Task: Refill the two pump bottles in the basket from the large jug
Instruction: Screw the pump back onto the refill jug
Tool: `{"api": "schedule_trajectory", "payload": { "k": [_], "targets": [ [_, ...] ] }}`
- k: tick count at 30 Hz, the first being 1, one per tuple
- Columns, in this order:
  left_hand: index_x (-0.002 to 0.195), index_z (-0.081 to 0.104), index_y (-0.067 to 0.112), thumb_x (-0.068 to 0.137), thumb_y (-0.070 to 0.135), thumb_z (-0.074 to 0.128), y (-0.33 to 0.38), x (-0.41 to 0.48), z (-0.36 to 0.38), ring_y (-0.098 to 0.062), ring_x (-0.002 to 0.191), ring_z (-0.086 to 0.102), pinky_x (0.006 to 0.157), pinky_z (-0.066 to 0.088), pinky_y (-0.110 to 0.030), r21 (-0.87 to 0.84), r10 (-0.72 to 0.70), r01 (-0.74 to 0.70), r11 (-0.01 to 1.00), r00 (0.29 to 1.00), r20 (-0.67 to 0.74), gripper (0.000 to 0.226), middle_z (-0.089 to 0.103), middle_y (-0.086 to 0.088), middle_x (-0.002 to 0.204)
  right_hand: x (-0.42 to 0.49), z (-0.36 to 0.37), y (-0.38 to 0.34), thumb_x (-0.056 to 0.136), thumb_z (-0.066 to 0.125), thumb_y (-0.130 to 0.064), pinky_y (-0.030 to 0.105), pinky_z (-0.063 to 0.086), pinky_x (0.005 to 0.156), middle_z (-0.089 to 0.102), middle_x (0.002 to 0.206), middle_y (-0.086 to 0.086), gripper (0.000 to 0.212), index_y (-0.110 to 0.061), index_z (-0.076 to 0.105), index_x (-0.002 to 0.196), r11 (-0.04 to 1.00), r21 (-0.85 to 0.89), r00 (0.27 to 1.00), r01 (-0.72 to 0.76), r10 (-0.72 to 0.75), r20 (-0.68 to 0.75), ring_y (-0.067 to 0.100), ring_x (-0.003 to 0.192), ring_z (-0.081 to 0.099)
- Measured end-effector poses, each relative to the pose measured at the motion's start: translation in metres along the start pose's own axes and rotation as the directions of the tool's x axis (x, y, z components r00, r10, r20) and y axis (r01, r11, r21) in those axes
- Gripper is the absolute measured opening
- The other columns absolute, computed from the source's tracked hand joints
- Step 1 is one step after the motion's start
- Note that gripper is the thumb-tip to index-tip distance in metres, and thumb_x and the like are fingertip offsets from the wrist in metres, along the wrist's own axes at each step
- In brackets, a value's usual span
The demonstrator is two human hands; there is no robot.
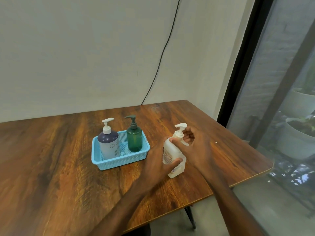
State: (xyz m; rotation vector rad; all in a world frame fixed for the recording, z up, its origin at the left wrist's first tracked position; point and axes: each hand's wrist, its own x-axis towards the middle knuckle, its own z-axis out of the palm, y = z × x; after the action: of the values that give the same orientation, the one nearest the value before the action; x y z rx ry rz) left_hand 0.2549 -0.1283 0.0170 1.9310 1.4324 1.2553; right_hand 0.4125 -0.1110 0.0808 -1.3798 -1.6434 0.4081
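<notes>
Head view, centre right of the frame: the large jug (171, 148) stands on the counter (68, 159), pump in place. The left hand (157, 161) holds its lower body in a closed grip; the right hand (196, 145) curls its grip round the pump neck. At centre left, the blue basket (119, 162) holds the navy-and-white bottle (109, 143) and the green bottle (134, 139), both capped. Judged barely begun: opening, both pours and recapping remain.
</notes>
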Motion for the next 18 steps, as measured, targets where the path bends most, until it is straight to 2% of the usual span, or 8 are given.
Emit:
{"api": "schedule_trajectory", "payload": {
  "k": [3, 6, 8, 13, 16, 18],
  "targets": [
    [0.129, 0.034, 0.068, 0.082, 0.050, 0.085, 0.001, 0.000, -0.001, 0.016, 0.114, 0.056, 0.091, 0.050, -0.009, -0.006, 0.001, 0.000, 1.000, 1.000, 0.015, 0.071, 0.051, 0.046, 0.117, 0.003, -0.001, -0.006, 0.075, 0.085, -0.045, 0.021, 0.058, 0.077, 0.071, 0.108, -0.011, 0.047, -0.027, 0.068, 0.115, 1.000, -0.017, 1.000, -0.005, 0.005, 0.006, 0.004, 0.087, 0.065],
    [0.136, 0.034, 0.057, 0.082, 0.051, 0.084, -0.001, 0.001, 0.000, 0.003, 0.119, 0.058, 0.098, 0.053, -0.020, -0.015, -0.008, 0.008, 1.000, 1.000, 0.020, 0.074, 0.053, 0.034, 0.127, 0.007, -0.004, -0.011, 0.080, 0.083, -0.039, 0.014, 0.053, 0.075, 0.072, 0.116, -0.009, 0.046, -0.025, 0.070, 0.122, 0.999, -0.049, 0.999, 0.020, -0.018, 0.041, 0.003, 0.089, 0.065],
    [0.137, 0.034, 0.055, 0.082, 0.051, 0.084, -0.002, 0.002, 0.001, 0.002, 0.121, 0.057, 0.099, 0.053, -0.021, -0.013, -0.016, 0.016, 1.000, 1.000, 0.024, 0.074, 0.052, 0.031, 0.130, 0.008, -0.006, -0.011, 0.082, 0.082, -0.037, 0.010, 0.049, 0.072, 0.072, 0.118, -0.009, 0.045, -0.024, 0.070, 0.124, 0.997, -0.072, 0.998, 0.040, -0.036, 0.057, 0.001, 0.088, 0.065],
    [0.141, 0.035, 0.055, 0.081, 0.055, 0.083, -0.002, 0.001, 0.002, 0.004, 0.123, 0.055, 0.102, 0.053, -0.024, -0.014, -0.026, 0.026, 1.000, 0.999, 0.028, 0.077, 0.049, 0.035, 0.131, -0.001, -0.002, -0.011, 0.081, 0.083, -0.037, 0.022, 0.058, 0.081, 0.073, 0.116, -0.006, 0.047, -0.021, 0.071, 0.123, 0.994, -0.092, 0.998, 0.058, -0.056, 0.022, 0.005, 0.090, 0.067],
    [0.140, 0.035, 0.056, 0.080, 0.056, 0.083, -0.001, 0.001, 0.001, 0.007, 0.122, 0.055, 0.101, 0.052, -0.022, -0.004, -0.023, 0.023, 1.000, 0.999, 0.025, 0.077, 0.050, 0.037, 0.128, -0.002, -0.001, -0.012, 0.075, 0.087, -0.038, 0.018, 0.057, 0.075, 0.072, 0.108, -0.008, 0.046, -0.021, 0.071, 0.116, 0.999, -0.052, 0.999, 0.013, -0.015, -0.028, 0.006, 0.086, 0.066],
    [0.138, 0.035, 0.056, 0.081, 0.054, 0.084, 0.001, 0.001, 0.001, 0.015, 0.115, 0.054, 0.097, 0.050, -0.016, 0.005, -0.036, 0.036, 0.999, 0.999, 0.025, 0.075, 0.049, 0.041, 0.123, -0.002, 0.001, -0.012, 0.070, 0.089, -0.042, 0.018, 0.056, 0.070, 0.069, 0.100, -0.014, 0.044, -0.026, 0.068, 0.105, 1.000, -0.010, 0.999, -0.010, 0.010, -0.041, 0.005, 0.083, 0.065]
  ]
}}
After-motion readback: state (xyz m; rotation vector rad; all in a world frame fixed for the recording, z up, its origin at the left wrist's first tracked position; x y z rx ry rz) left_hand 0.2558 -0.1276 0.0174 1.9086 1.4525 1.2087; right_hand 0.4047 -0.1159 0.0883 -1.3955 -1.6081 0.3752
